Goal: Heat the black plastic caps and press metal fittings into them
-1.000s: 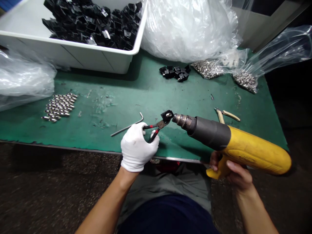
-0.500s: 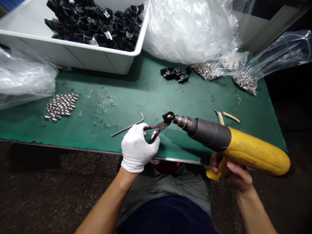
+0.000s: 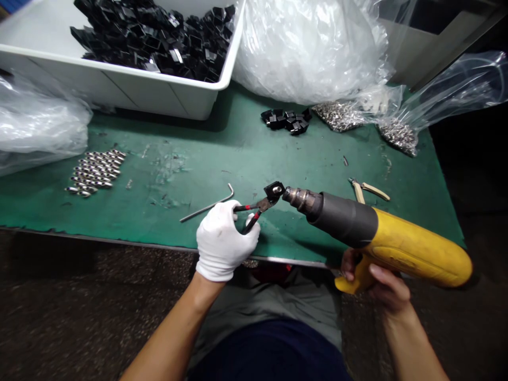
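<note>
My left hand, in a white glove, is closed round the handles of red-and-black pliers. The pliers' jaws grip a black plastic piece with a round metal part in it. My bare right hand wraps round the handle of a yellow heat gun. Its metal nozzle points left, right beside the black piece; whether they touch I cannot tell. An L-shaped hex key lies on the green table just beyond my left hand.
A white bin of black pieces stands at the back left. Behind the tools lie black pieces, plastic bags and bagged metal parts. Metal parts sit in rows at left. Cream-handled pliers lie beyond the heat gun.
</note>
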Tool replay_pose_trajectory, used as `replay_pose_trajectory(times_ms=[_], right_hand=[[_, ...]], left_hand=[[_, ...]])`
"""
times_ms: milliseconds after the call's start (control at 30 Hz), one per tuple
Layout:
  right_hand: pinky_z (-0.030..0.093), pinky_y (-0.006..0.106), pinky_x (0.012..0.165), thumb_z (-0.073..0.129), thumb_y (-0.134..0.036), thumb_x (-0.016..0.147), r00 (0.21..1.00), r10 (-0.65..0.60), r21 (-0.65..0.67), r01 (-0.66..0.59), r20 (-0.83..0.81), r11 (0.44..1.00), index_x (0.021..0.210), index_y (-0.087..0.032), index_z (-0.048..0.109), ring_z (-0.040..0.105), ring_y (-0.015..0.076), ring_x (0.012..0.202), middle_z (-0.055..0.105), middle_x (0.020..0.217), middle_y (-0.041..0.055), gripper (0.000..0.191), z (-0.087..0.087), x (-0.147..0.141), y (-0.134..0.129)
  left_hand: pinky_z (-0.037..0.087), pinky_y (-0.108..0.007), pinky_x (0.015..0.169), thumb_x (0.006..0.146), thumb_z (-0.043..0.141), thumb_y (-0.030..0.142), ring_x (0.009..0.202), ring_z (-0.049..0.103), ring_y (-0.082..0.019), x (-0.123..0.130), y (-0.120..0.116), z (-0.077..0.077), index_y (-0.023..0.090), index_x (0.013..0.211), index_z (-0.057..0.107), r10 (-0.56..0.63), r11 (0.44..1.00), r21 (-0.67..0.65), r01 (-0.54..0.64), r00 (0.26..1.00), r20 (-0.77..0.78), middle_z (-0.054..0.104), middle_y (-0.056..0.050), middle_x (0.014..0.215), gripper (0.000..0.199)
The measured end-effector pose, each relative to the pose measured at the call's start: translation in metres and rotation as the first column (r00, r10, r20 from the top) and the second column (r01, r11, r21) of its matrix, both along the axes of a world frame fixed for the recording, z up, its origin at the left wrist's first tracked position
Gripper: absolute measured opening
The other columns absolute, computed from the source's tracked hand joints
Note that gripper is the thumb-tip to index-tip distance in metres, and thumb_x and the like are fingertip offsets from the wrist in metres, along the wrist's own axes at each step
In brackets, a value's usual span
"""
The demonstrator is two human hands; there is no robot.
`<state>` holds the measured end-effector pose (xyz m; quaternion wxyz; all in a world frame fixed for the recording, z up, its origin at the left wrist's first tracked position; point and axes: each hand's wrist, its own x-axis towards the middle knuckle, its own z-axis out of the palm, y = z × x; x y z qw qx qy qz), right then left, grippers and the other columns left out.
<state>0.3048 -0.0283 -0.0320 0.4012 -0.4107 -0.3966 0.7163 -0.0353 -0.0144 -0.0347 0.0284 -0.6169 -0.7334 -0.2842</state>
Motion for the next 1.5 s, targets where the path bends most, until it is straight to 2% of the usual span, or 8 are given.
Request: replay_pose_trajectory(times_ms=[567,767,867,967,1133,1267,1400,1500], right_hand=[[0.055,0.036,0.062,0.068,-0.042,0.084,0.999,-0.044,-0.022,0.044,0.0,0.999,0.109,-0.018,0.071,0.063,0.0218,0.068,0.068,0.088,0.0091,0.035,-0.003,0.0,-0.001],[0.057,0.036,0.063,0.067,-0.042,0.086,0.999,-0.028,-0.015,0.028,-0.029,0.999,0.109,-0.019,0.073,0.064,0.022,0.068,0.069,0.09,0.0096,0.033,-0.01,0.003,-0.003],[0.057,0.036,0.064,0.067,-0.041,0.087,0.998,-0.016,-0.023,0.014,-0.063,1.0,0.109,-0.019,0.074,0.065,0.0223,0.07,0.07,0.093,0.0104,0.032,-0.013,0.005,-0.005],[0.057,0.037,0.063,0.066,-0.041,0.088,0.996,0.006,-0.027,-0.008,-0.084,1.0,0.108,-0.018,0.076,0.066,0.0235,0.07,0.071,0.095,0.0118,0.032,-0.015,0.008,-0.004],[0.053,0.04,0.061,0.065,-0.047,0.086,0.99,0.118,-0.015,-0.12,-0.081,0.993,0.108,-0.018,0.076,0.064,0.0262,0.066,0.07,0.089,0.0131,0.038,-0.014,0.015,0.003],[0.05,0.041,0.062,0.055,-0.053,0.089,0.977,0.209,0.008,-0.209,-0.04,0.978,0.101,-0.016,0.076,0.062,0.0285,0.066,0.066,0.073,0.0131,0.044,-0.012,0.019,0.01],[0.049,0.041,0.063,0.055,-0.053,0.089,0.963,0.259,-0.001,-0.26,-0.073,0.966,0.1,-0.016,0.075,0.063,0.0286,0.068,0.067,0.074,0.014,0.044,-0.012,0.02,0.014],[0.048,0.039,0.061,0.058,-0.051,0.088,0.967,0.239,-0.025,-0.242,-0.093,0.97,0.1,-0.015,0.075,0.062,0.0266,0.065,0.067,0.071,0.0128,0.042,-0.01,0.017,0.014]], left_hand=[[0.051,-0.035,0.08,0.077,0.068,0.035,0.086,0.068,-0.027,-0.001,-0.001,-0.001,0.018,0.105,0.062,-0.012,1.0,-0.013,0.013,1.0,0.011,0.07,-0.007,0.093,0.033],[0.053,-0.035,0.087,0.081,0.068,0.031,0.091,0.07,-0.025,-0.016,-0.008,0.017,0.019,0.106,0.064,-0.09,0.991,-0.089,0.103,0.986,0.14,0.071,-0.007,0.1,0.028],[0.054,-0.033,0.091,0.084,0.068,0.03,0.095,0.07,-0.023,-0.028,-0.012,0.034,0.022,0.107,0.066,-0.171,0.958,-0.184,0.22,0.953,0.249,0.073,-0.005,0.103,0.025],[0.055,-0.033,0.093,0.086,0.068,0.031,0.099,0.07,-0.022,-0.038,-0.013,0.048,0.025,0.109,0.069,-0.261,0.891,-0.269,0.367,0.896,0.358,0.074,-0.004,0.109,0.024],[0.058,-0.037,0.091,0.087,0.069,0.037,0.098,0.073,-0.025,-0.052,-0.01,0.058,0.023,0.109,0.075,-0.251,0.781,-0.385,0.491,0.812,0.527,0.077,-0.006,0.109,0.027],[0.059,-0.04,0.089,0.085,0.07,0.04,0.098,0.074,-0.028,-0.062,-0.005,0.057,0.021,0.107,0.078,-0.219,0.77,-0.386,0.508,0.779,0.588,0.078,-0.008,0.106,0.03],[0.058,-0.037,0.092,0.085,0.07,0.039,0.097,0.074,-0.026,-0.065,-0.004,0.057,0.024,0.106,0.077,-0.252,0.756,-0.39,0.525,0.784,0.567,0.078,-0.005,0.105,0.026],[0.058,-0.035,0.091,0.086,0.07,0.039,0.095,0.073,-0.024,-0.065,-0.004,0.06,0.025,0.105,0.077,-0.278,0.753,-0.393,0.529,0.796,0.538,0.078,-0.004,0.105,0.025]])
